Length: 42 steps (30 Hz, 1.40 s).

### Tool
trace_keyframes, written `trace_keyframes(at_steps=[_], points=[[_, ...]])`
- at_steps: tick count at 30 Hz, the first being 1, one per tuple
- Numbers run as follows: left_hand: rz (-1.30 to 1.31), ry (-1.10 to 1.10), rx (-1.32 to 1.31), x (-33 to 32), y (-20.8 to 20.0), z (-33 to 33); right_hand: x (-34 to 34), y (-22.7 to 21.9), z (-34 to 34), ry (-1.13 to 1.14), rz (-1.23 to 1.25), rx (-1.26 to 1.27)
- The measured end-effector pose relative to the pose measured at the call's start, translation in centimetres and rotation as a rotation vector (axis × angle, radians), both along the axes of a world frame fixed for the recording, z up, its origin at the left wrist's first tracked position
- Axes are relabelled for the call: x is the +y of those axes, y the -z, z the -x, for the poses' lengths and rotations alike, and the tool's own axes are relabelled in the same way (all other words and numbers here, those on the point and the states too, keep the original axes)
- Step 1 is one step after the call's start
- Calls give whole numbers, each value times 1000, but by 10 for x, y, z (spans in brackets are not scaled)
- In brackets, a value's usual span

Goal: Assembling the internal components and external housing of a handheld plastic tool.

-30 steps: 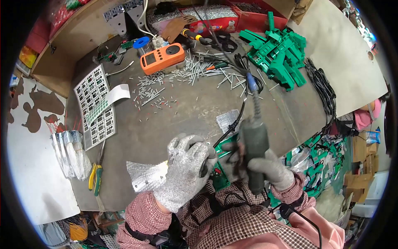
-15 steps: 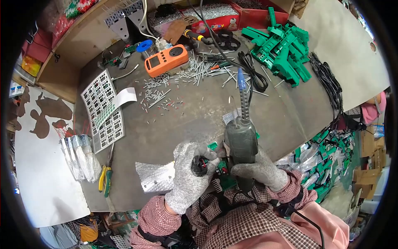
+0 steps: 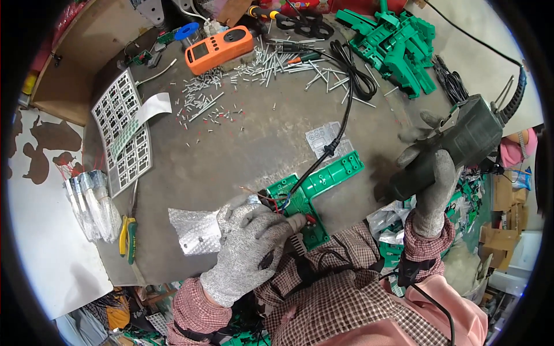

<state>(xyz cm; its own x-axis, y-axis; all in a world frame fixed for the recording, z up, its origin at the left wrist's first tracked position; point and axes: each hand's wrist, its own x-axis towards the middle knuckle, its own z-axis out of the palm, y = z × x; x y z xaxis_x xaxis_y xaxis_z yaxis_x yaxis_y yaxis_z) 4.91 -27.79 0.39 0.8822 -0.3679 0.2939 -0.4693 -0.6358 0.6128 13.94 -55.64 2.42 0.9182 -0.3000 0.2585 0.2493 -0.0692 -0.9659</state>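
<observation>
My right hand (image 3: 435, 181) grips a dark electric screwdriver (image 3: 453, 147) by its body, raised over the table's right side. Its cord end points to the far right, and its blurred front end points down and left. In front of me lies an open green plastic housing (image 3: 330, 176) with a black cord (image 3: 318, 172) and thin coloured wires inside. My left hand (image 3: 248, 248), gloved in grey, is closed at the housing's near left part, one fingertip pressing beside a small red part (image 3: 311, 219). Something dark shows under its curled fingers; I cannot make it out.
Loose screws (image 3: 213, 112) and long metal rods lie near an orange meter (image 3: 219, 49). Green housings (image 3: 398, 49) are piled at the far right. To the left are a sticker sheet (image 3: 124, 135), pliers (image 3: 128, 239) and bubble wrap (image 3: 193, 230). A clear patterned bag (image 3: 323, 138) lies behind the housing.
My right hand has carried the electric screwdriver up and right, away from the housing, which now shows openly. My left hand has moved slightly left and lies palm down. The view has shifted.
</observation>
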Motion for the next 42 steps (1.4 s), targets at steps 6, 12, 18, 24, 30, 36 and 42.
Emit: trace_keyframes(at_steps=[6, 12, 18, 24, 30, 36, 42], points=[[-72, -23, -88, -2, -5, -6, 7, 10, 7, -119, -51, -34], [-223, -19, -96, -3, -8, -4, 20, 6, 10, -228, -376, -275], [-158, 30, -72, 1, 1, 2, 66, -19, 1, -618, -473, -610], [-174, 109, -45, 4, -2, -2, 86, -14, 5, -616, -512, -570], [-131, 129, -163, 9, 1, -7, 77, -10, 9, -613, -555, -532], [-134, 157, -247, 14, 14, -11, 76, -3, 14, -613, -601, -489], [-50, 219, -223, 10, 7, -20, 101, 3, -7, -610, -646, -447]])
